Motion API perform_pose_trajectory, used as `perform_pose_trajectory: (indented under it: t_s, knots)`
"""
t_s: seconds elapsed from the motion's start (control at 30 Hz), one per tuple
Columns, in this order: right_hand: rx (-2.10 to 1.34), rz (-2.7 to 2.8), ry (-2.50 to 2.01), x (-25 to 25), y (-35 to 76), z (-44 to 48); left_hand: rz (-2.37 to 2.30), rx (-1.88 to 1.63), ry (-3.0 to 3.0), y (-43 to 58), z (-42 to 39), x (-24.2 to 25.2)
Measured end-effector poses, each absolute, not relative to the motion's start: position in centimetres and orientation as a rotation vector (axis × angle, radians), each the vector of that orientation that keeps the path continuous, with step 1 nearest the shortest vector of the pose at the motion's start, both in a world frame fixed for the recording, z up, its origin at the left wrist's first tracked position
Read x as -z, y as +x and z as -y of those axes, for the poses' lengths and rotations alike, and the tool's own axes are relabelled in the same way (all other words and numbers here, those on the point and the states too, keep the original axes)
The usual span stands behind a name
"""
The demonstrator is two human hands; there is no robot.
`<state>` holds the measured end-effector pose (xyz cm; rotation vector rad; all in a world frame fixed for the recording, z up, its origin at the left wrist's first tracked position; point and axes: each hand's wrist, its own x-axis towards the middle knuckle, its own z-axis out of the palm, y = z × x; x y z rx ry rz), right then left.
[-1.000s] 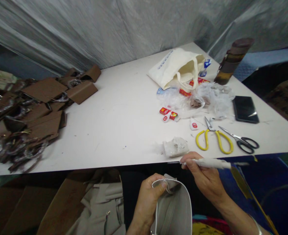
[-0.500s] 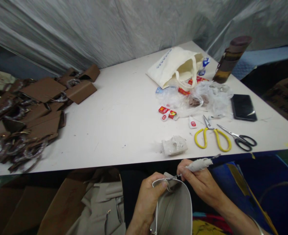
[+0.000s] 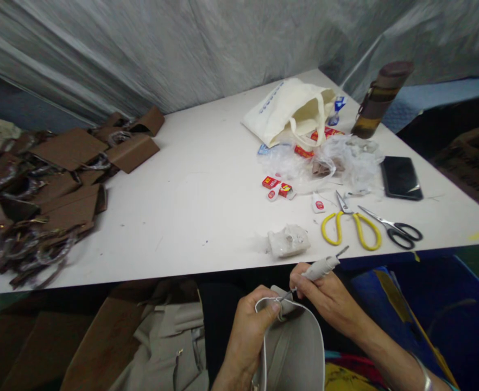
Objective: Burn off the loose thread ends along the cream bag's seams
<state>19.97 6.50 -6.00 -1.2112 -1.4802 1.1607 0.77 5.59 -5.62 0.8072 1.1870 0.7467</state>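
Below the table's front edge I hold an open light-grey bag (image 3: 300, 342), its mouth facing up toward me. My left hand (image 3: 251, 320) grips its left rim, thumb on the inside and fingers outside. In my right hand (image 3: 319, 293) is an awl (image 3: 320, 268) with a thick handle wrapped in whitish material. Its thin metal shaft points down and left, the end meeting the bag's rim beside my left thumb. Whether the tip passes through the material I cannot tell. A short dark metal end sticks out from the handle's top.
On the white table (image 3: 174, 217) lie a whitish wrapped lump (image 3: 289, 241), yellow-handled scissors (image 3: 351, 222), black-handled scissors (image 3: 394, 228), a phone (image 3: 401, 178), a cream tote (image 3: 288, 111) and a bottle (image 3: 382, 100). Brown bags (image 3: 68, 174) are heaped left. Grey pieces (image 3: 170, 347) fill a carton (image 3: 105, 336) below.
My right hand has shifted slightly left, and the awl now stands steeper at the rim. The bag's mouth has turned a little more open toward me.
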Motion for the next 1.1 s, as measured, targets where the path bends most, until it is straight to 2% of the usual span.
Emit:
perform_pose_trajectory:
  t_s: [0.23,0.43,0.57,0.7,0.87,1.0,1.1]
  knots:
    - [-1.175,1.544,-1.176,5.2,20.6,-6.0,-1.175,-0.755,0.77,0.9,-5.0,5.8]
    - [-0.658,2.223,-0.994,2.7,21.8,-2.5,-1.105,-0.736,0.718,1.1,-4.4,5.8]
    - [-0.49,2.363,-0.931,1.3,22.3,-0.6,-1.068,-0.726,0.714,1.6,-3.5,5.2]
    - [-0.499,2.18,-0.949,2.1,23.3,1.6,-1.076,-0.713,0.776,2.0,-2.5,4.3]
    - [-0.664,1.675,-0.99,4.0,23.3,4.3,-1.125,-0.744,0.98,2.4,-1.1,2.9]
    - [-0.824,1.439,-1.214,3.4,21.7,5.2,-1.173,-0.8,1.287,2.6,-0.1,2.0]
    - [-0.739,1.396,-1.313,2.5,21.0,5.7,-1.187,-0.813,1.508,2.5,0.7,1.8]
